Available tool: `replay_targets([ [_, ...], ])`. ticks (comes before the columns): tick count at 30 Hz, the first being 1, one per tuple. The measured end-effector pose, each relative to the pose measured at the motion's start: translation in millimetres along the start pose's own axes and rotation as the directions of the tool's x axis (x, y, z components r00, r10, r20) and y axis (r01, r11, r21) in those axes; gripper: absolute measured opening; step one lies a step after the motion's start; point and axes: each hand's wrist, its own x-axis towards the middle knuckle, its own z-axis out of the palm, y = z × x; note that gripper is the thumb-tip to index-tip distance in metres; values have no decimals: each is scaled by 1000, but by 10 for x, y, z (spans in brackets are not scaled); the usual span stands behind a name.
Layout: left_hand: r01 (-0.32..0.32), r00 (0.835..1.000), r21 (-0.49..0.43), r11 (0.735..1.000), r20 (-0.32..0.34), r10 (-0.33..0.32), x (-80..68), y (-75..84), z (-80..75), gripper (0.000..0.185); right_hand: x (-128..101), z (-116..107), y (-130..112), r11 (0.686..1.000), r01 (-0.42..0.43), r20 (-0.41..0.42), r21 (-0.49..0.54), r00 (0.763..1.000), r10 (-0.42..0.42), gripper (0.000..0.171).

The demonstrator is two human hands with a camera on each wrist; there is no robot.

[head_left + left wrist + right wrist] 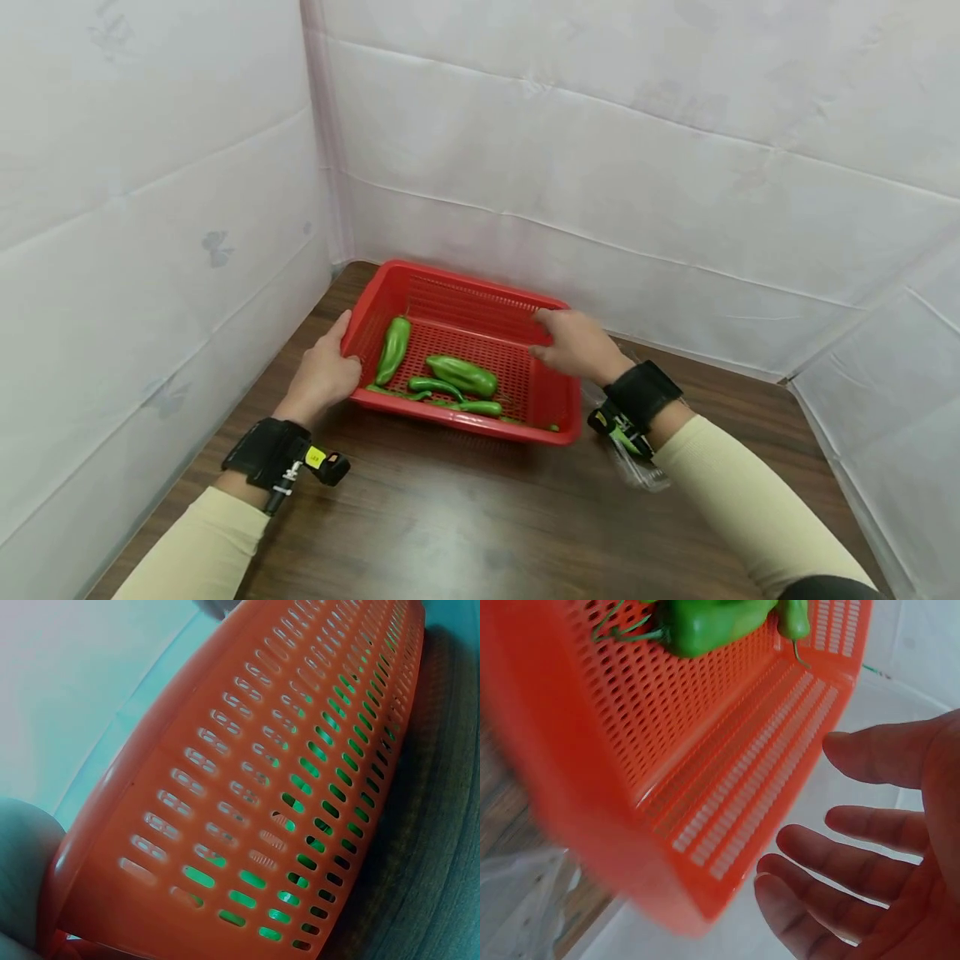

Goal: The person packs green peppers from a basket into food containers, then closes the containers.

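A dark wooden table (465, 517) carries a red slotted basket (450, 300) at its far left, near the white-draped corner. The left hand (324, 373) grips the basket's left rim, fingers curled on it. The right hand (576, 343) hovers just above the right rim, fingers spread and holding nothing. Several green peppers (461, 375) lie inside. A clear plastic bag (637, 462) lies right of the basket.

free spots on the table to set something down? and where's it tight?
Bare wood in front of the red basket, between the two forearms, and behind the right hand toward the wall. Tight: the peppers crowd the basket's near half, a clear plastic bag lies under the right wrist, and the left hand grips the left rim.
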Motion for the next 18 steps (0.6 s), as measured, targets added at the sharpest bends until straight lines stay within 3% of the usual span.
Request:
replay_targets([
  [9, -20, 1000, 7, 1000, -19, 20, -5, 31, -1, 80, 405, 186, -322, 997, 65, 166, -45, 984, -57, 51],
  [12, -14, 1000, 12, 1000, -20, 14, -11, 39, -2, 80, 516, 310, -415, 995, 82, 228, -53, 971, -68, 49],
  [18, -7, 1000, -3, 1000, -17, 6, -22, 48, 12, 81, 641, 548, -571, 984, 147, 352, -100, 930, -103, 28],
])
